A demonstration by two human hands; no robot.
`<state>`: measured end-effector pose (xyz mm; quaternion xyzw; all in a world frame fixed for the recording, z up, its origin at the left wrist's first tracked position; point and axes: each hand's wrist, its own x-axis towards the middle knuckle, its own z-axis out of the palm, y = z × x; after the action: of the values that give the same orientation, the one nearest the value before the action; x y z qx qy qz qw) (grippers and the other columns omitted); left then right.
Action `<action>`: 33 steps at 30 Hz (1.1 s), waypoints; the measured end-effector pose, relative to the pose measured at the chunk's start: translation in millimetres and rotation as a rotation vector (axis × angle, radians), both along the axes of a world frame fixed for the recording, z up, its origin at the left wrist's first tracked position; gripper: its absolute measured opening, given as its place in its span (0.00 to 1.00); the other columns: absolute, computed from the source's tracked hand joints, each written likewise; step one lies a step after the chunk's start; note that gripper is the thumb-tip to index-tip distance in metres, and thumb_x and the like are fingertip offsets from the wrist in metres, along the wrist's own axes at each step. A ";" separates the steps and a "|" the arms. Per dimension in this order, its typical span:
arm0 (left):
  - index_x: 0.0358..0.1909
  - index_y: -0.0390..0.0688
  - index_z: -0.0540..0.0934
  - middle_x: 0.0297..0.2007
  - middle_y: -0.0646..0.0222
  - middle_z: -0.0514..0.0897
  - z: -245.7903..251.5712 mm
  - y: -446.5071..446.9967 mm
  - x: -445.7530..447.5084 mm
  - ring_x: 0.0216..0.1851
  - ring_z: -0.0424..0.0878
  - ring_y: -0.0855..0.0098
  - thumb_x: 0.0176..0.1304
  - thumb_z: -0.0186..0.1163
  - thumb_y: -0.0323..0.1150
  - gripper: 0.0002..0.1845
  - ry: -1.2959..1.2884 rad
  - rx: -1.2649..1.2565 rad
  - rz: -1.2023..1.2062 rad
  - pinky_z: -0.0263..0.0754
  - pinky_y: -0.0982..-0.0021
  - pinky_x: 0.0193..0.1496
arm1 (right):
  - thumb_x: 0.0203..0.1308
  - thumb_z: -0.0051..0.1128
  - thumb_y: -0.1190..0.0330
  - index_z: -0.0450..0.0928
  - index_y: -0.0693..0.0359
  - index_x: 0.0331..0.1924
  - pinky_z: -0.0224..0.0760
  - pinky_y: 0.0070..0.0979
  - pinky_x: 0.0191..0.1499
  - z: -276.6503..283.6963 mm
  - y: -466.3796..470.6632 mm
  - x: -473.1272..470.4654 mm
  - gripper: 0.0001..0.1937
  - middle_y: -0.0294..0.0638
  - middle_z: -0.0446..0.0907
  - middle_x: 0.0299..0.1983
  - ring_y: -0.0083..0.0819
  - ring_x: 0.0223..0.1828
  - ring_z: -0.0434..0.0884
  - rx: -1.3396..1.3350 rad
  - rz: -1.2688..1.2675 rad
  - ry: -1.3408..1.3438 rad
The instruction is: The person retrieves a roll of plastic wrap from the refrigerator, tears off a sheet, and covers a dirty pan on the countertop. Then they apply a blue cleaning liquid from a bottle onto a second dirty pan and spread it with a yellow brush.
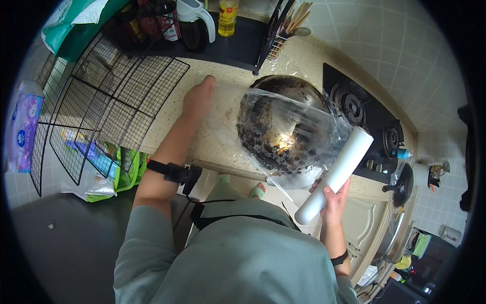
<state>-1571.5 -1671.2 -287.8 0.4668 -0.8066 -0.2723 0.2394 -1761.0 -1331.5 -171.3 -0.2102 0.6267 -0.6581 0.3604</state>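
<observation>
A white roll of plastic film point(336, 174) slants across my right hand point(334, 201), whose fingers wrap its lower part. From the roll a clear sheet of plastic film point(300, 114) stretches leftwards to my left hand point(199, 95), which pinches the sheet's far edge and looks slightly blurred. Beneath the sheet lies a large, blackened metal wok point(281, 133), round and scorched, at the front edge of the speckled countertop point(228, 155). The film covers most of the wok; its upper rim shows beyond the sheet.
A black gas hob point(360, 114) lies right of the wok. Behind stands a black shelf point(243, 41) with bottles and a lidded pitcher point(195, 26), beside a chopstick holder point(279, 45). Black wire racks point(114, 98) fill the left. A tissue pack point(24, 129) hangs at far left.
</observation>
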 end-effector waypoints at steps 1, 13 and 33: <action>0.40 0.48 0.70 0.30 0.53 0.79 -2.1 1.7 -2.1 0.33 0.77 0.47 0.70 0.42 0.40 0.10 -0.041 0.005 -0.013 0.70 0.56 0.36 | 0.50 0.62 0.67 0.49 0.56 0.61 0.76 0.34 0.35 -4.5 1.9 1.7 0.37 0.45 0.72 0.37 0.35 0.34 0.77 0.026 -0.019 0.030; 0.38 0.42 0.73 0.21 0.70 0.77 2.4 -18.8 -5.2 0.15 0.66 0.84 0.68 0.48 0.38 0.10 0.648 0.809 -0.051 0.59 0.80 0.17 | 0.46 0.61 0.67 0.53 0.59 0.58 0.77 0.34 0.32 2.1 6.8 6.5 0.35 0.47 0.71 0.37 0.37 0.32 0.78 -0.057 -0.040 -0.006; 0.36 0.42 0.79 0.26 0.62 0.82 -27.9 -49.2 -55.3 0.28 0.80 0.65 0.63 0.52 0.39 0.12 0.143 0.355 -0.131 0.72 0.66 0.34 | 0.54 0.55 0.65 0.57 0.58 0.55 0.78 0.31 0.27 13.5 -24.6 -17.9 0.26 0.48 0.72 0.38 0.36 0.28 0.78 0.123 -0.119 -0.200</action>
<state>-1626.8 -1720.4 -315.7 0.4276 -0.7555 -0.4577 0.1918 -1778.8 -1356.1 -157.8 -0.0834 0.6381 -0.6563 0.3938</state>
